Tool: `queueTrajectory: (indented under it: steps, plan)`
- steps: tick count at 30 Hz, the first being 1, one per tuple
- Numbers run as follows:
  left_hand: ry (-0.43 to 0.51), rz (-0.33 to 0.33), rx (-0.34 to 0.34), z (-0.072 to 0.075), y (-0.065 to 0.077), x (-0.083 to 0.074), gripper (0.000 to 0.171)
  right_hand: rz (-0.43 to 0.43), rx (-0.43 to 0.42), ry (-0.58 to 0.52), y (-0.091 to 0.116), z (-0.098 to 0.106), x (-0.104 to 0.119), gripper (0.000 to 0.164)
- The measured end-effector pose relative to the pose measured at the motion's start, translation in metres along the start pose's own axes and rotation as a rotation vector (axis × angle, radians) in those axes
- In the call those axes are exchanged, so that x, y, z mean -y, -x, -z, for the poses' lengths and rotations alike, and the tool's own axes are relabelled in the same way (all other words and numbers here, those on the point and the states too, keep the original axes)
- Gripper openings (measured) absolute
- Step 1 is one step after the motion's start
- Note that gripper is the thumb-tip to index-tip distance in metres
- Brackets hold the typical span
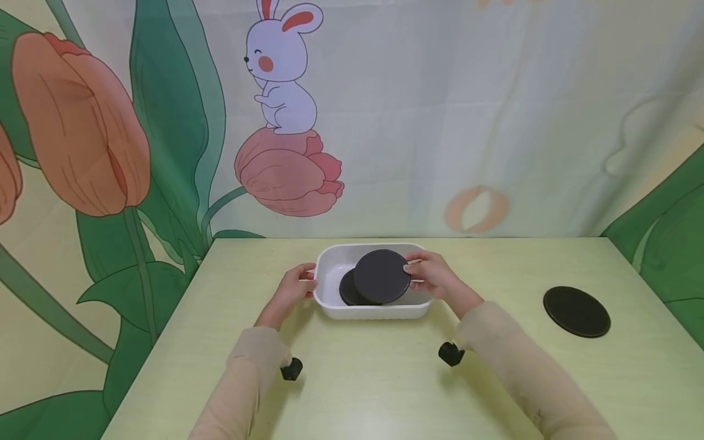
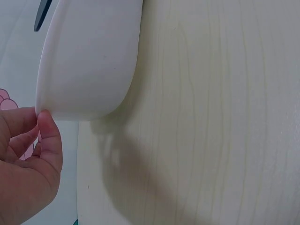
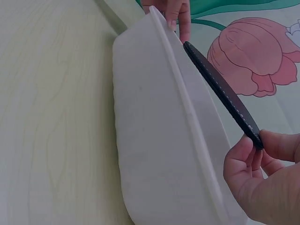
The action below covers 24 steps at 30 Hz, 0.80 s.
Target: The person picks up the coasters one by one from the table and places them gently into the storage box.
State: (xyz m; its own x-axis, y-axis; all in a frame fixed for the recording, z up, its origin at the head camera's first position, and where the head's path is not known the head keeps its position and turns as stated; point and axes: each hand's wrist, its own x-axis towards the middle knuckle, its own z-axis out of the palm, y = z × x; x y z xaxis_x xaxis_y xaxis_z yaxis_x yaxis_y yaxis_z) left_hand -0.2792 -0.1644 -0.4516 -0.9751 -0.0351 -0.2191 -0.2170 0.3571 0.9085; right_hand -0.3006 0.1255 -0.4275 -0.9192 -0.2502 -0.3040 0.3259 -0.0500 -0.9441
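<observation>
A white rectangular basin point(image 1: 374, 313) with rounded corners stands on the table. My left hand point(image 1: 291, 287) pinches its left rim between thumb and fingers, seen closely in the left wrist view. My right hand point(image 1: 434, 278) holds a round black coaster point(image 1: 382, 276) by its right edge, tilted above the basin; its stitched edge point(image 3: 225, 96) shows in the right wrist view. Beneath that, a second black coaster point(image 1: 349, 288) lies inside the basin, partly covered by the held one. Whether more coasters are under it I cannot tell.
Another round black coaster point(image 1: 577, 311) lies flat at the right of the pale wood-grain table point(image 1: 363, 379). Behind the table's far edge hangs a curtain point(image 1: 396, 122) printed with tulips and a rabbit. Small black devices point(image 1: 451, 354) sit at both wrists.
</observation>
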Motion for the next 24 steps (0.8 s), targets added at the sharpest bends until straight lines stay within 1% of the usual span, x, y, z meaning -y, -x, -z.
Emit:
queueTrajectory:
  steps: [7, 12, 20, 24]
  plan:
    - [-0.004, 0.005, 0.002, 0.000, -0.001, 0.000, 0.045, -0.028, -0.045, 0.011, -0.012, -0.017, -0.009, 0.021]
    - [-0.005, 0.015, -0.004, 0.000, 0.000, 0.000, 0.045, -0.045, -0.066, 0.011, -0.018, -0.025, -0.014, 0.023]
    - [-0.007, 0.011, -0.006, 0.000, -0.001, 0.000, 0.045, -0.084, -0.083, 0.010, -0.028, -0.031, -0.024, 0.026]
    - [-0.008, 0.008, -0.008, 0.000, 0.000, -0.001, 0.045, -0.102, -0.099, 0.011, -0.033, -0.033, -0.029, 0.025]
